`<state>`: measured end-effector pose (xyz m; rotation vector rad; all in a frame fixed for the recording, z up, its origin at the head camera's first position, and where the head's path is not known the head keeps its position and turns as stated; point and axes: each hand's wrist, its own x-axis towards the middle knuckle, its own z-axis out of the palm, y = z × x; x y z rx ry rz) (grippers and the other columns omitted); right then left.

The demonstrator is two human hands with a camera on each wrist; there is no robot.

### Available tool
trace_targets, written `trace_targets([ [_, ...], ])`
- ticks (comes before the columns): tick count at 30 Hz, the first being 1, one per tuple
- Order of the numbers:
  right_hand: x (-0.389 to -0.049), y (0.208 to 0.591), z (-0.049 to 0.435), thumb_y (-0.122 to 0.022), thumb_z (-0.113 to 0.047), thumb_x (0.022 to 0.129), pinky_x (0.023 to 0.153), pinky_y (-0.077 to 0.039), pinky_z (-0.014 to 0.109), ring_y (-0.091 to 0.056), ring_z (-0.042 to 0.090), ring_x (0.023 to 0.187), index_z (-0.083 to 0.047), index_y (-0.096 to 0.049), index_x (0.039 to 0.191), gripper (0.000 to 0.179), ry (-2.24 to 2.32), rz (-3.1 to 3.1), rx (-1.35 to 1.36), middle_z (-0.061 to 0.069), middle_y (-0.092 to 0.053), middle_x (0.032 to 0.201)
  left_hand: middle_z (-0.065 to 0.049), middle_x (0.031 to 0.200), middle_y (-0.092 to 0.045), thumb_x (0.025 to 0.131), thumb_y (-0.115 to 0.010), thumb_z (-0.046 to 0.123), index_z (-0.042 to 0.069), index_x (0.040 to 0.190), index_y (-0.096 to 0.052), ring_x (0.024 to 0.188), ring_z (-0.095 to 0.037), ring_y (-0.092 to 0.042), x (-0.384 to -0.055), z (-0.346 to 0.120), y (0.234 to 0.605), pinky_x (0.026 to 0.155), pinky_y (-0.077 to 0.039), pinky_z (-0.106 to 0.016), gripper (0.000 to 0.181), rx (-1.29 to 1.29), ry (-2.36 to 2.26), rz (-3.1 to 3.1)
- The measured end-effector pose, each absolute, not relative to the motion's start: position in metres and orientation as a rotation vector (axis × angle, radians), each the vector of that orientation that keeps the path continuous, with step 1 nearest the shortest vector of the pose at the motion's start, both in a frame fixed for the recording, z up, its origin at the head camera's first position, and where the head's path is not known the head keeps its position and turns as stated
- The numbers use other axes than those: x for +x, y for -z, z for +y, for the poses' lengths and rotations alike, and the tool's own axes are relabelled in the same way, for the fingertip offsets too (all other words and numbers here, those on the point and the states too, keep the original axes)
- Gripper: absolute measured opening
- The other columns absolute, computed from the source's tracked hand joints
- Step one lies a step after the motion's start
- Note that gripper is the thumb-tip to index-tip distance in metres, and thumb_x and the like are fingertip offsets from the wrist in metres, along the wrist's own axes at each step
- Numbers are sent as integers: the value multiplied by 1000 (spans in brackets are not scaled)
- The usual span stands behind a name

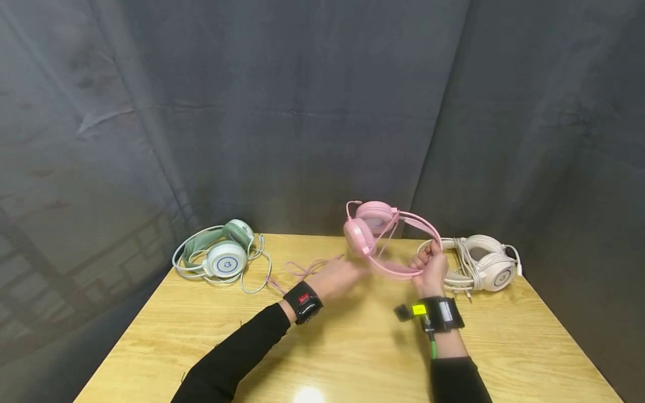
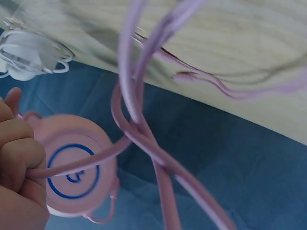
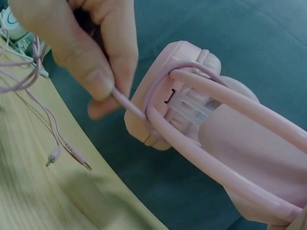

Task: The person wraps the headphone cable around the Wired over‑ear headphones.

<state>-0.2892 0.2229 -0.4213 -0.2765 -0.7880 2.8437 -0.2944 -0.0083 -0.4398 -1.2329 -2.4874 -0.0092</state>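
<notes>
Pink headset (image 1: 360, 236): held up above the table near its back edge, between the green and white sets; smooth plastic, round thick ear cups, twin slim tubes arching over a softer inner strap, thin bent mic boom.
Right hand (image 1: 431, 271): fingers clamped round the headband's arch.
Left hand (image 1: 340, 279): thumb and finger together, pinching the pink cable; blurred in the head view.
Pink cable (image 3: 127, 103): round, rubbery-looking; arcs over the tubes beside an ear cup, other strands loosely looped and crossing.
Plugs (image 3: 78, 157): two, slim, metal-tipped, at the cable's split end.
Green headset (image 1: 225, 259): on the table, left; white disc cup, pale cord in loose coils.
White headset (image 1: 496, 271): on the table, right; cord bundled across it.
Table (image 1: 327, 358): pale yellow, streaky wood grain, glossy highlight in front.
Curtain (image 1: 292, 112): dark grey cloth, soft creases.
</notes>
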Motion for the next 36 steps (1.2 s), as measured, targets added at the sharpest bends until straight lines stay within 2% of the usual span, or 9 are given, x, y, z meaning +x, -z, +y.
trace_targets([
  [5,-289,421,225,-33,-30,107,51,-6,24,-13,9,43,-14,-38,70,40,-2795,-821,-286,-6,-29,45,3,85,-61,101,-52,20,39,142,-37,65,-12,-57,-294,-19,433,47,-43,-22,48,-1180,92,-2620],
  [8,-289,421,226,-34,-30,106,52,-6,25,-14,8,42,-15,-39,70,40,-2754,-843,-286,-7,-29,45,4,78,-59,96,-57,9,38,145,-36,60,-11,-54,-295,-21,431,44,-41,-22,61,-1201,8,-2609],
  [11,-289,422,225,-34,-28,106,52,-5,26,-14,7,41,-15,-39,70,40,-2720,-881,-269,-8,-29,45,6,71,-58,90,-61,3,30,138,-49,56,-9,-52,-298,-23,429,47,-43,-21,56,-1203,-99,-2583],
  [15,-289,424,224,-34,-25,106,50,-5,26,-13,7,41,-14,-37,68,40,-2667,-920,-250,-8,-28,42,7,68,-60,92,-59,7,23,117,-64,56,-7,-52,-300,-25,427,50,-44,-21,31,-1204,-194,-2536],
  [19,-290,423,222,-41,-20,104,43,-10,22,-18,4,37,-14,-38,68,37,-2517,-944,-300,-9,-29,43,9,70,-61,93,-59,9,21,102,-68,57,-6,-51,-298,-29,420,51,-46,-21,17,-1227,-210,-2523],
  [24,-292,423,221,-49,-12,100,34,-20,18,-27,1,35,-13,-41,70,31,-2351,-1013,-337,-8,-33,46,12,71,-60,89,-61,6,22,93,-67,56,-3,-49,-296,-34,412,67,-55,-27,18,-1249,-258,-2567],
  [27,-295,427,220,-50,-7,97,33,-24,18,-31,2,36,-13,-44,69,30,-2207,-1134,-322,-8,-36,48,12,68,-58,94,-60,15,22,88,-66,54,-4,-49,-295,-38,408,58,-50,-23,11,-1256,-256,-2546],
  [32,-299,431,222,-56,0,89,44,-32,18,-40,2,44,-10,-54,65,25,-1834,-1346,-361,-12,-45,50,11,64,-56,99,-56,35,22,80,-66,52,-4,-48,-295,-48,400,46,-40,-19,24,-1215,-204,-2422],
  [36,-299,434,225,-59,-1,87,46,-29,21,-38,1,45,-13,-54,63,27,-1665,-1468,-367,-15,-44,49,10,64,-58,96,-62,33,24,82,-67,51,-4,-47,-299,-56,392,43,-38,-22,17,-1205,-213,-2289],
])
